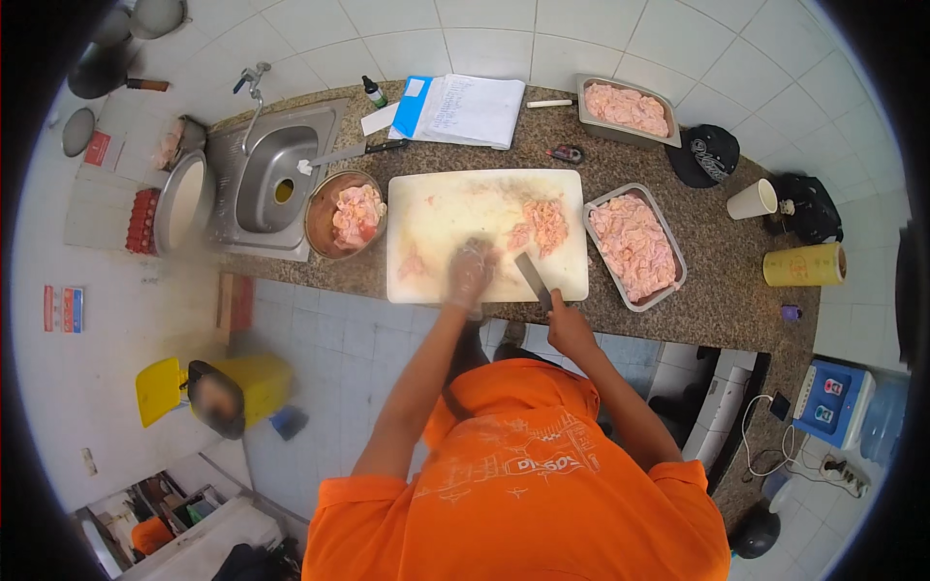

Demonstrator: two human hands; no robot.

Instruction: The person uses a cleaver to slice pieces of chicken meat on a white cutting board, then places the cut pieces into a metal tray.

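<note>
My left hand [471, 274], in a clear plastic glove, rests low on a white cutting board [450, 203]. It is blurred; a bit of pink meat seems to show by its fingers, but its grip is unclear. In my bare right hand [574, 328] is the handle of a knife with a broad blade [534, 274], its tip over the board. Cut pieces of raw meat [545, 226], which look like chicken, lie on the board's right side. Left of the board stands a metal bowl [317, 218] holding larger raw pieces. A metal tray [681, 272] heaped with cut meat stands at the right.
A second metal pan [617, 133] of meat stands against the wall, beside a black cap [703, 156]. Behind the board are an open notebook [472, 109] and a long knife [349, 154] reaching over the sink [280, 174]. A yellow bin [265, 388] stands on the floor at left.
</note>
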